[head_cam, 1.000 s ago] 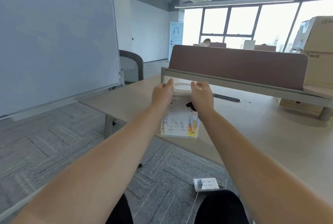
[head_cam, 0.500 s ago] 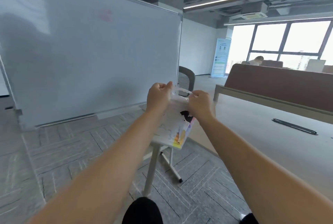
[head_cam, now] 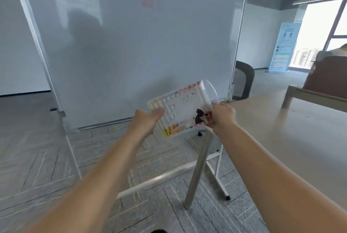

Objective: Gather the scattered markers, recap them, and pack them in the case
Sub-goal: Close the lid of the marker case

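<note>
A: Right, fingers first. Status?
B: Right hand [head_cam: 221, 115]: fingers curled, pinching the right end of the marker case [head_cam: 185, 109]. Left hand [head_cam: 147, 120]: flat and relaxed against the case's left end, nothing visibly curled. It supports, doesn't grip.
A: Case position?
B: In the air between both hands, tilted, far-right corner highest. The label with a black figure faces the camera. Markers [head_cam: 187, 88] with coloured caps show in rows along its far and near edges. There's a clear handle [head_cam: 213, 89] at the far-right end.
A: Lid latched?
B: Can't tell, too much motion blur.
A: Around it?
B: Whiteboard [head_cam: 131, 45] on a wheeled stand behind. Table [head_cam: 281, 129] to the right, with the case just left of its corner. Mesh chair [head_cam: 244, 80] beyond that corner.
</note>
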{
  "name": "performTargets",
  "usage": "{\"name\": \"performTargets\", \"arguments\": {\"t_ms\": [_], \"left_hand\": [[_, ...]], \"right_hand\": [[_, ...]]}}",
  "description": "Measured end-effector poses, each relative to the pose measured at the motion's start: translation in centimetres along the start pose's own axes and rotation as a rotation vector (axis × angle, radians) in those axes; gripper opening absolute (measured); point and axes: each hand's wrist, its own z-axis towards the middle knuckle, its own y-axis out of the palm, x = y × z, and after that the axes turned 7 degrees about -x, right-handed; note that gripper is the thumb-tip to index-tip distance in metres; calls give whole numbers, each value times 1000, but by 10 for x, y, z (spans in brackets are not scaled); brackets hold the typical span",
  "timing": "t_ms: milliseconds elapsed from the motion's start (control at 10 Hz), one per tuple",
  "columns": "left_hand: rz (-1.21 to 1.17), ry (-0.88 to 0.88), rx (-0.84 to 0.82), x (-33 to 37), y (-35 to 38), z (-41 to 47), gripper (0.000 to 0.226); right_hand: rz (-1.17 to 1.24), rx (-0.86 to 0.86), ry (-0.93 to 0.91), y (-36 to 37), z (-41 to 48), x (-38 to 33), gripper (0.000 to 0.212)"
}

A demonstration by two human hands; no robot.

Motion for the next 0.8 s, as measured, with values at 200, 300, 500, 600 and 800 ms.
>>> {"name": "performTargets", "arguments": {"t_ms": [200, 300, 500, 600, 800], "left_hand": [[153, -5, 66, -38, -4, 71, 36], [188, 24, 120, -43, -7, 99, 39], [250, 68, 226, -56, -8, 152, 37], [280, 91, 277, -64, -8, 170, 32], [289, 89, 281, -83, -11, 189, 32]], "right_hand": [[67, -163, 164, 54, 75, 39, 16], [-247, -184, 79, 72, 105, 48, 27], [-258, -280, 48, 106, 147, 67, 48], [-483, -276, -7, 113, 161, 74, 50], [-482, -305, -1, 127, 175, 93, 56]]}}
